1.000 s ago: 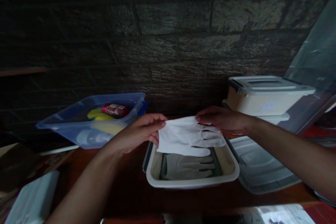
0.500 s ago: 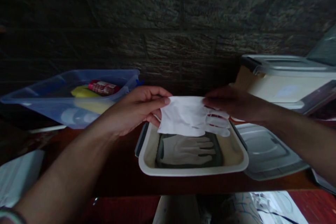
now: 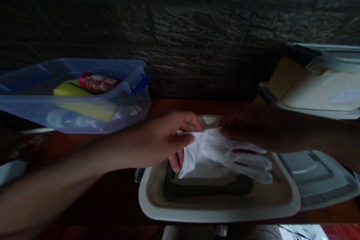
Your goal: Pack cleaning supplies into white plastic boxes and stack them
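Observation:
A thin white glove (image 3: 213, 152) is stretched between my two hands, its fingers pointing right. My left hand (image 3: 171, 138) pinches the cuff end, thumb on top and fingers behind. At the glove's upper edge, near the finger bases, my right hand (image 3: 239, 125) grips the fabric; it is dark and partly smeared. Below the glove is a cream plastic box (image 3: 219, 213) without its lid. Inside it lies a dark grey item (image 3: 208, 190), largely covered by the glove. Another pale glove, resting on that item, is mostly hidden.
A clear blue-tinted bin (image 3: 135, 67) at left holds a yellow item (image 3: 67, 89) and a red patterned package (image 3: 98, 82). A clear lid (image 3: 320, 180) lies right of the box. Stacked containers (image 3: 323, 86) stand at the back right, before a dark brick wall (image 3: 180, 33).
Both hands have lowered the white glove closer to the box, and it now covers much of the contents. The glove looks more creased. The view has shifted nearer to the box.

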Demonstrator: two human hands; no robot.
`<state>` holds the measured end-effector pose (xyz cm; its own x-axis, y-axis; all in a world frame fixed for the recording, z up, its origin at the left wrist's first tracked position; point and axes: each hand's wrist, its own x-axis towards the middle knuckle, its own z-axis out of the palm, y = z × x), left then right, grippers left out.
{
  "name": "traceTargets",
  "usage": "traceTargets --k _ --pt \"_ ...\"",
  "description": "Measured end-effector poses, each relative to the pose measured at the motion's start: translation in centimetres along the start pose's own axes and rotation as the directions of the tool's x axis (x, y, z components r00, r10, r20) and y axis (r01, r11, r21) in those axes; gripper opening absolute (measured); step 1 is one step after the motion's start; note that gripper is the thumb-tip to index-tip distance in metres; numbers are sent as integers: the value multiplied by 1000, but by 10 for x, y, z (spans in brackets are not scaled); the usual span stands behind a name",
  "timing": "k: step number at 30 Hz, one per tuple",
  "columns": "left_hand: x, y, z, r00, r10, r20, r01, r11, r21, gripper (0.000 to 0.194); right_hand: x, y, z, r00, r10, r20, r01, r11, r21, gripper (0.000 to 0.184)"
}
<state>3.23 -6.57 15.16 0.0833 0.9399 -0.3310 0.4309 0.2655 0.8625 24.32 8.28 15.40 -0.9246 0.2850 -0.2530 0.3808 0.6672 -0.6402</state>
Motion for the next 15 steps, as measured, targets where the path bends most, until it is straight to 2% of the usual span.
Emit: traceTargets --k 4,7,11,13,15 --pt "0 -3 3 999 -7 40 4 997 72 23 2 -11 5 999 15 41 -11 995 -99 34" --pt "-1 3 5 994 -68 88 61 995 81 21 3 -16 2 999 49 21 -45 984 -173 33" --pt "-4 12 10 976 -142 163 125 986 109 25 3 -18 -2 992 88 88 -68 976 -208 32" --pt "-2 11 12 970 -154 188 129 982 141 31 7 -17 -3 985 91 145 -56 971 -232 32" --pt "2 6 13 982 -109 154 74 973 219 33 13 -13 0 982 76 176 -28 965 -261 30"
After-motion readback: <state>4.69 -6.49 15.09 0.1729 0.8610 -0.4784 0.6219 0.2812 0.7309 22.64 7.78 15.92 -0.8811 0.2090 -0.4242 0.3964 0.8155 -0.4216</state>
